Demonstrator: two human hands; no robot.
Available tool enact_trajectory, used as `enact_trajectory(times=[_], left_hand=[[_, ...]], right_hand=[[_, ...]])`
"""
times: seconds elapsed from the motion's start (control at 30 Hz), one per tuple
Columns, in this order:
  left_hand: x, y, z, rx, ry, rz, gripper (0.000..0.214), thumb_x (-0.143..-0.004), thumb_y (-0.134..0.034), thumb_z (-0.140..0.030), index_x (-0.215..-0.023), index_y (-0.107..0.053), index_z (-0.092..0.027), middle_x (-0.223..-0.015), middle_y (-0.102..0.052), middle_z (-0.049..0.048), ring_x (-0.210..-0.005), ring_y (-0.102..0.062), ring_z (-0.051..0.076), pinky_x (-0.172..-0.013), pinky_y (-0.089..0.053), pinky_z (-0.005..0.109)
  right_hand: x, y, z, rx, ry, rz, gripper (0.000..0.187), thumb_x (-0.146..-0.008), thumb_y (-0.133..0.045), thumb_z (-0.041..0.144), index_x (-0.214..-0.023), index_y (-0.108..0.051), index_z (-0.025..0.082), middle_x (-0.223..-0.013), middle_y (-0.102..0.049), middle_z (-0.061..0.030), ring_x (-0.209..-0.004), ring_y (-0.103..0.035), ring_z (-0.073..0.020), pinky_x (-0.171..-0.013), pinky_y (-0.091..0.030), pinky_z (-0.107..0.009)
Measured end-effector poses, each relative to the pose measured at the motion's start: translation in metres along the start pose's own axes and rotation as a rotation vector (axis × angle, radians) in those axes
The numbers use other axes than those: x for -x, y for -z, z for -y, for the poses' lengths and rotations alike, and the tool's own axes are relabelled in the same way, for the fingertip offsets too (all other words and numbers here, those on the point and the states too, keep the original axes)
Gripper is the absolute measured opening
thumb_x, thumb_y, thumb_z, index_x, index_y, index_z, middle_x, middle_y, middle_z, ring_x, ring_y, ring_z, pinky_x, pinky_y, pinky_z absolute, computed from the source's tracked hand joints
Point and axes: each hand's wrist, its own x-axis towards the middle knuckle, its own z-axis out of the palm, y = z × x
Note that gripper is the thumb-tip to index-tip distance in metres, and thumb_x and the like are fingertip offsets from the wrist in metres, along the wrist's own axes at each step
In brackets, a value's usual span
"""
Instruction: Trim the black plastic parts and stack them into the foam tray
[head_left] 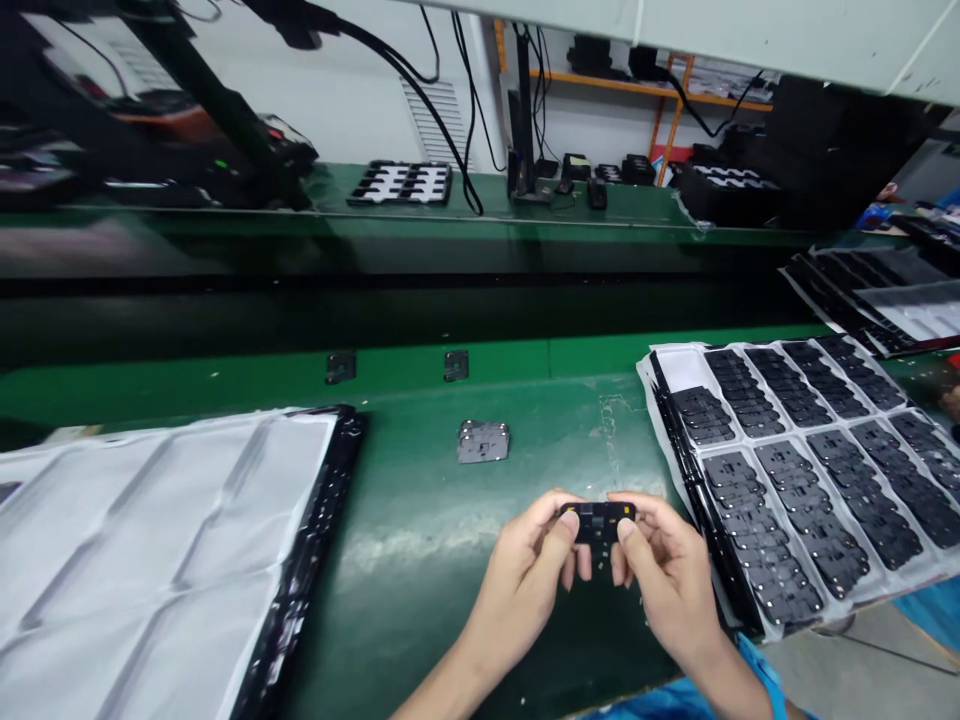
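Both hands hold one small black plastic part (598, 520) just above the green table near its front edge. My left hand (534, 565) pinches the part's left end with thumb and fingers. Its right end is pinched by my right hand (664, 560). A grey flat part (483, 441) lies on the table a little beyond the hands. To the right, a black tray (690, 480) lined with white holds several rows of black parts (795, 470).
A stack of black trays covered by a white sheet (150, 540) fills the left. Two small black parts (340, 367) (455, 365) lie on the strip behind. A dark conveyor (375, 310) runs across, with machines, cables and a further tray (403, 184) beyond.
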Motion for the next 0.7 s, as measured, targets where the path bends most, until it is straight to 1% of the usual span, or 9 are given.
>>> enact_trajectory(times=[0.13, 0.23, 0.33, 0.5, 0.6, 0.7], left_hand=[[0.001, 0.0006, 0.0007, 0.007, -0.023, 0.005, 0.042, -0.105, -0.048, -0.055, -0.09, -0.064, -0.018, -0.064, -0.062, -0.0006, -0.057, -0.056, 0.016, -0.056, -0.046, 0.027], [0.0022, 0.0015, 0.0019, 0.012, -0.032, 0.013, 0.041, -0.105, -0.047, -0.055, -0.092, -0.063, -0.018, -0.064, -0.062, -0.0008, -0.057, -0.056, 0.015, -0.057, -0.046, 0.027], [0.0032, 0.0016, 0.0034, 0.003, -0.026, 0.003, 0.039, -0.104, -0.05, -0.054, -0.095, -0.064, -0.018, -0.063, -0.061, -0.0018, -0.055, -0.055, 0.015, -0.056, -0.045, 0.026], [0.0025, -0.001, 0.004, -0.005, -0.006, -0.04, 0.043, -0.103, -0.049, -0.056, -0.092, -0.064, -0.018, -0.059, -0.058, -0.0025, -0.052, -0.053, 0.014, -0.053, -0.043, 0.025], [0.0021, -0.0018, 0.0036, -0.002, 0.022, -0.059, 0.044, -0.102, -0.049, -0.058, -0.089, -0.063, -0.018, -0.054, -0.057, -0.0035, -0.048, -0.05, 0.013, -0.05, -0.041, 0.024], [0.002, -0.0015, 0.0049, 0.033, 0.059, -0.066, 0.044, -0.102, -0.051, -0.057, -0.091, -0.063, -0.017, -0.051, -0.056, -0.0042, -0.043, -0.048, 0.011, -0.047, -0.039, 0.022]], right_hand=[[-0.0005, -0.0017, -0.0008, -0.001, -0.013, -0.01, 0.035, -0.105, -0.059, 0.045, -0.12, -0.071, 0.016, -0.063, -0.063, 0.0014, -0.053, -0.061, -0.0137, -0.051, -0.049, -0.022], [-0.0007, -0.0027, -0.0008, 0.002, -0.026, -0.016, 0.038, -0.104, -0.059, 0.048, -0.121, -0.071, 0.015, -0.062, -0.063, 0.0015, -0.052, -0.061, -0.0142, -0.051, -0.049, -0.023], [-0.0004, -0.0034, -0.0003, -0.004, -0.031, -0.018, 0.038, -0.104, -0.059, 0.048, -0.121, -0.071, 0.015, -0.061, -0.062, 0.0017, -0.052, -0.061, -0.0137, -0.051, -0.048, -0.022], [0.0008, -0.0034, 0.0015, 0.013, -0.005, 0.004, 0.033, -0.105, -0.058, 0.044, -0.115, -0.072, 0.015, -0.061, -0.062, 0.0012, -0.052, -0.061, -0.0134, -0.05, -0.048, -0.021], [0.0013, -0.0029, 0.0033, 0.038, 0.03, 0.022, 0.03, -0.107, -0.056, 0.041, -0.113, -0.073, 0.016, -0.064, -0.062, 0.0005, -0.052, -0.061, -0.0129, -0.05, -0.049, -0.021], [0.0014, -0.0025, 0.0044, 0.072, 0.072, 0.041, 0.029, -0.108, -0.053, 0.037, -0.113, -0.074, 0.017, -0.074, -0.066, -0.0024, -0.053, -0.062, -0.0124, -0.051, -0.05, -0.022]])
